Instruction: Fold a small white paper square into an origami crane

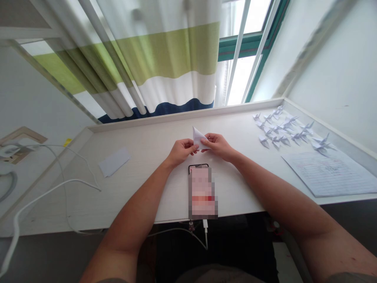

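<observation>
Two hands meeting at mid worktop (147, 149): left hand (180, 151) and right hand (218, 145), both pinched on one small white paper (198, 137). Left hand closed on the paper's lower left edge, thumb against fingertips. Right hand closed on its right side, fingers curled over the fold. Paper folded to a pointed shape, tip up and leaning far-left, held between the hands just above the worktop; touching it or not, cannot tell. Bare forearms in from the near edge, one each side.

Just near of the hands, a phone (202, 192) lying flat, screen up and blurred, near end at the worktop's near edge. White cable (205, 228) plugged into that end, hanging below the edge and trailing left.

Far right, many small folded cranes (282, 129) in loose rows, white, set close together, well apart from the hands. Near of them, a lined sheet (330, 173) with faint writing, flat, reaching the right near edge.

Left of the hands, well apart, a white slip (114, 161) lying flat and slanted. Farther left, a white cord (44, 192) looping over the worktop's left end and down off the near edge.

Beyond the far edge, a curtain (165, 59) striped white, green and dark blue; right of it, a window (247, 47) with a green frame, bright.
</observation>
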Action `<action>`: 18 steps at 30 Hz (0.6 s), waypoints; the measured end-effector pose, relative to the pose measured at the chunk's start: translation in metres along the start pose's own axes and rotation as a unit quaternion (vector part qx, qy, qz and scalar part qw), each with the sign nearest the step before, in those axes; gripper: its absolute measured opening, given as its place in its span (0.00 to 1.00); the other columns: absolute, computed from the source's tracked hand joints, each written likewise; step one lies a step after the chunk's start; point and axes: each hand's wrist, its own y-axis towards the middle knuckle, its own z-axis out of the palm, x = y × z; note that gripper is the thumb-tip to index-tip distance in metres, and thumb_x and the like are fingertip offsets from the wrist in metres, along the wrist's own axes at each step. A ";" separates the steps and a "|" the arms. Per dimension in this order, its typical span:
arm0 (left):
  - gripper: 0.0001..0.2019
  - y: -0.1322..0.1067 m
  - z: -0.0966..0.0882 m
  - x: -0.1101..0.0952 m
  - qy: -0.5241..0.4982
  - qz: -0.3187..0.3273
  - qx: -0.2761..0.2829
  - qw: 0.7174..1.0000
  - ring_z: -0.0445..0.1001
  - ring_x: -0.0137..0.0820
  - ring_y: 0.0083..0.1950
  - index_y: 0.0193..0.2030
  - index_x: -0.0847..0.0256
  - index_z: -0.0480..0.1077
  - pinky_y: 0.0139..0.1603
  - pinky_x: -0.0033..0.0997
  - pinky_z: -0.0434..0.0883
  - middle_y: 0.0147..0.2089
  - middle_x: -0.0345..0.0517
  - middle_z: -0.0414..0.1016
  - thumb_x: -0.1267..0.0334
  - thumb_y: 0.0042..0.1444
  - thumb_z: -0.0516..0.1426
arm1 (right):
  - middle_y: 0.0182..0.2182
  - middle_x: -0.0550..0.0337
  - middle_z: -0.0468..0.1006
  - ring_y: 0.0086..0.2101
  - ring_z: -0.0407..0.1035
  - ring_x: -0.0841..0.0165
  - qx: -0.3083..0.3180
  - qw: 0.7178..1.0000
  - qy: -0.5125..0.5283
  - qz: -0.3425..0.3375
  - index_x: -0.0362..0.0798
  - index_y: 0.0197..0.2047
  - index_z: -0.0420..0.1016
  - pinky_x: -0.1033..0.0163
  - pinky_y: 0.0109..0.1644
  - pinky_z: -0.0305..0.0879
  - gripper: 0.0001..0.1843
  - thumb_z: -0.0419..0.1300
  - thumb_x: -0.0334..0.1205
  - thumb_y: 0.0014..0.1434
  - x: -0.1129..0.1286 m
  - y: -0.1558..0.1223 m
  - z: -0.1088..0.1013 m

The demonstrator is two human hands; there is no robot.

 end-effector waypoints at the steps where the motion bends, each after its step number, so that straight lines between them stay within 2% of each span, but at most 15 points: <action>1: 0.22 0.000 0.000 0.000 -0.002 0.001 0.000 1.000 0.77 0.30 0.31 0.35 0.63 0.79 0.34 0.32 0.73 0.31 0.47 0.82 0.46 0.48 0.75 | 0.34 0.55 0.86 0.36 0.81 0.64 0.001 1.000 -0.001 0.001 0.47 0.36 0.78 0.57 0.44 0.80 0.31 0.80 0.65 0.49 0.000 0.000 0.000; 7: 0.17 -0.001 -0.001 -0.002 0.018 0.014 0.032 0.999 0.75 0.29 0.31 0.35 0.63 0.80 0.37 0.33 0.74 0.31 0.45 0.80 0.51 0.51 0.75 | 0.33 0.57 0.86 0.32 0.76 0.67 -0.022 0.998 -0.049 -0.024 0.47 0.38 0.84 0.61 0.38 0.72 0.29 0.76 0.67 0.53 0.009 -0.003 0.000; 11: 0.14 -0.003 0.000 -0.004 0.032 0.011 0.050 0.998 0.76 0.30 0.33 0.36 0.63 0.81 0.38 0.32 0.73 0.32 0.45 0.80 0.55 0.52 0.73 | 0.30 0.58 0.83 0.28 0.72 0.69 -0.042 0.997 -0.058 -0.031 0.47 0.35 0.84 0.62 0.32 0.68 0.29 0.76 0.68 0.51 0.011 -0.003 0.002; 18: 0.15 -0.003 0.000 -0.004 0.042 0.007 0.033 0.999 0.74 0.29 0.30 0.34 0.62 0.80 0.36 0.32 0.72 0.31 0.47 0.81 0.51 0.54 0.72 | 0.29 0.59 0.82 0.29 0.71 0.69 -0.075 0.996 -0.041 -0.042 0.48 0.32 0.81 0.63 0.31 0.67 0.30 0.78 0.68 0.47 0.007 -0.001 0.002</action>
